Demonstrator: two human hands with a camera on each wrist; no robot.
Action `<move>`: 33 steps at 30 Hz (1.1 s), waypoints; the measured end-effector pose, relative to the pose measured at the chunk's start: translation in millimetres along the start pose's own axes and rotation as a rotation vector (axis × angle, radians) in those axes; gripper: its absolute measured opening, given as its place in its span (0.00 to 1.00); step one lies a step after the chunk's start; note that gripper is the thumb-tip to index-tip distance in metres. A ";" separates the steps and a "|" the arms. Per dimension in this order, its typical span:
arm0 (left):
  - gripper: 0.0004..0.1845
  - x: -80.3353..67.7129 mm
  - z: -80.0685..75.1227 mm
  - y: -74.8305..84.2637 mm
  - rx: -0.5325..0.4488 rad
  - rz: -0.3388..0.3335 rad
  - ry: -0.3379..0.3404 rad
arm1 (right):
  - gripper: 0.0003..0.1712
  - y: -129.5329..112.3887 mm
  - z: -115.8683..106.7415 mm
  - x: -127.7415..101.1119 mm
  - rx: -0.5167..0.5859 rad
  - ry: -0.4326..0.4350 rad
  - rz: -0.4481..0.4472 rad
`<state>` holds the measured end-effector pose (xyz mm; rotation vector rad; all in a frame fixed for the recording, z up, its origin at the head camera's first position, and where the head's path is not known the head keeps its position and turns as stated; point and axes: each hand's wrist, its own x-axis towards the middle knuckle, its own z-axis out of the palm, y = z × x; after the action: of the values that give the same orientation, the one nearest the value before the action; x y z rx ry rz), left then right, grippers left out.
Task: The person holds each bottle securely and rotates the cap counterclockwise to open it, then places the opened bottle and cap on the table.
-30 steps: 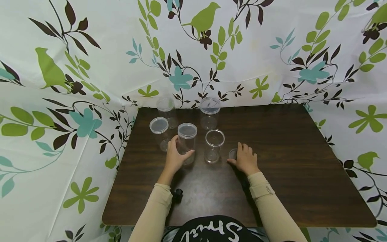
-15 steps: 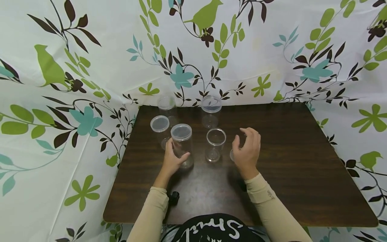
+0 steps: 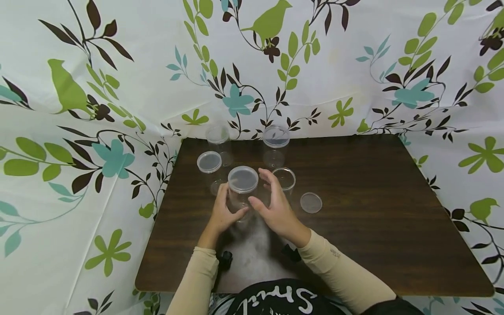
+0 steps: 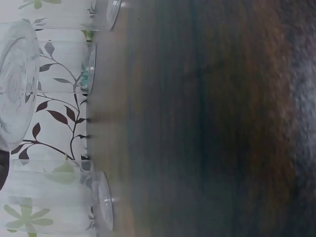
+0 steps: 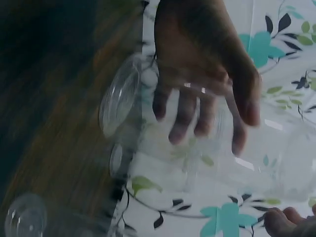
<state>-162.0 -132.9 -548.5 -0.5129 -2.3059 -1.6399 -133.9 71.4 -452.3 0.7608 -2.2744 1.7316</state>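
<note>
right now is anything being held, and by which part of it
A lidded clear jar, held in the left grip by its side wall, below the lid. The right grip is open beside it, contact unclear.

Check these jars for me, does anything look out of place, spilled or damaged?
Yes: one jar stands without a lid, and a loose clear disc, likely its lid, lies on the table to its right. That's odd because the other four jars look capped. No spill or damage shows.

On my remote head feed I see a dark wood-grain tabletop (image 3: 393, 218), pale sheen (image 3: 256, 262) near its front edge; behind and beside it, white cloth (image 3: 149, 26) printed with green birds (image 3: 269, 19), brown leaves (image 3: 93, 14), turquoise flowers (image 3: 238, 100)
</note>
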 end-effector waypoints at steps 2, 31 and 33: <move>0.46 -1.8 -2.8 0.5 0.016 0.030 -0.018 | 0.45 -0.6 7.0 2.2 0.015 -0.034 0.044; 0.58 -13.1 -1.4 0.4 0.184 0.087 -0.057 | 0.44 20.4 38.1 18.9 0.396 0.147 0.281; 0.57 -14.2 -1.3 1.0 0.202 0.073 -0.054 | 0.40 19.5 38.1 18.8 0.410 0.143 0.272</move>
<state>-148.7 -135.7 -553.1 -0.5947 -2.4263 -1.3573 -153.6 34.0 -472.2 0.3804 -2.0269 2.3370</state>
